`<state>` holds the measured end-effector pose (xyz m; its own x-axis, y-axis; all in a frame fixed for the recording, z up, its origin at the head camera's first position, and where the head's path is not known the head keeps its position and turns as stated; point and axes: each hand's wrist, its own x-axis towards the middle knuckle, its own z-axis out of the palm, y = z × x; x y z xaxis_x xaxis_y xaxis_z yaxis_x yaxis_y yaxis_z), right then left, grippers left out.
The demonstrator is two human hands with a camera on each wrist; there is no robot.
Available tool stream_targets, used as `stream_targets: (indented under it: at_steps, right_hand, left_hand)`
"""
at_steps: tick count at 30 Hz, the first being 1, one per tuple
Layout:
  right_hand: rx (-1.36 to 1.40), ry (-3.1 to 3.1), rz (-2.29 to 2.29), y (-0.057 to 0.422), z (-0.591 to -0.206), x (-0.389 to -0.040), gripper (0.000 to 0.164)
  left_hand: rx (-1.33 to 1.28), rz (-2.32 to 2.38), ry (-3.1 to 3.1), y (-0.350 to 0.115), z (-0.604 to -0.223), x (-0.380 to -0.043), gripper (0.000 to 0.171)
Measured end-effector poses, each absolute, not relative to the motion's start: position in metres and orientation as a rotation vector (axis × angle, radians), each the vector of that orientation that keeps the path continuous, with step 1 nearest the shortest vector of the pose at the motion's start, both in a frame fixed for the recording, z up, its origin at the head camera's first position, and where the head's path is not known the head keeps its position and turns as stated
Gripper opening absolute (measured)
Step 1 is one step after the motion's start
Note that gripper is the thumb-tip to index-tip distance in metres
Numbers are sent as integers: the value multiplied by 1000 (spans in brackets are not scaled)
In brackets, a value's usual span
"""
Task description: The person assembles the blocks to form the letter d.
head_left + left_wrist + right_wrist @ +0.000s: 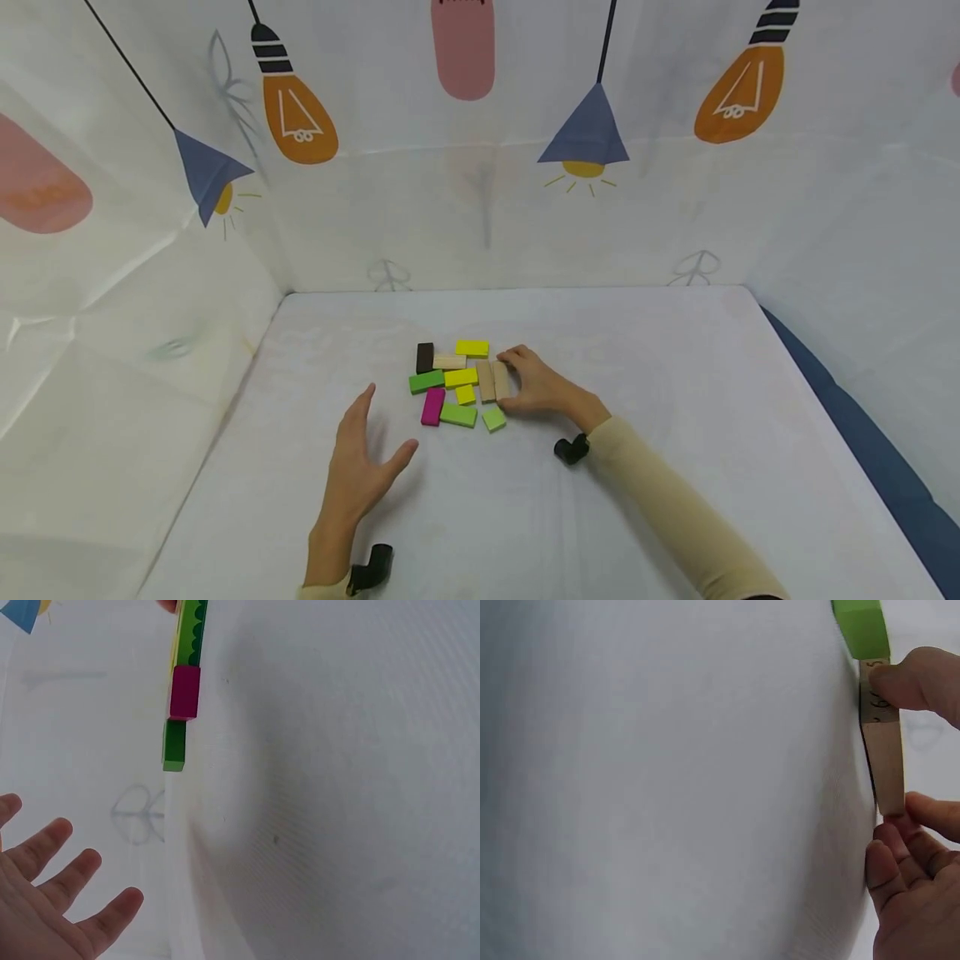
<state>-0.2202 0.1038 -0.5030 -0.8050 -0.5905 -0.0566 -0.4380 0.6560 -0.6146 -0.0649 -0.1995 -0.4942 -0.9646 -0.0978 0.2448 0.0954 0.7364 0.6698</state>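
A plain wooden block [502,381] at the right side of a flat cluster of coloured blocks is gripped end to end by my right hand [543,385], thumb near, fingers far. In the right wrist view the thumb covers part of dark markings on the wooden block's end [877,712]. Against it lies another wooden block [485,382]. Nearer me is a small light green block [493,419]. My left hand [358,475] hovers left of the cluster, fingers spread and holding nothing. The magenta block [432,407] and light green block [458,415] are nearest it.
Elsewhere in the cluster are a dark green block [427,382], a black block [424,357], a pale wooden block [449,362] and yellow blocks [461,377]. They lie on a white-covered table [637,333]. A printed white curtain [480,200] stands behind it.
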Motion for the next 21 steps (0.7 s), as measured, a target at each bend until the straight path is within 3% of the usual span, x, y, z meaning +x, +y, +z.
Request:
stream_targets:
  at_steps: [11,21]
  right_hand:
    - [-685,2624,-1155,116,-512,-207,77]
    - [-585,2576,-1316,122,-515,-195,84]
  left_hand:
    - [-75,-1111,-2687,-180,-491,-88,98]
    - [-374,-1053,-2688,-156,-499,-125,91]
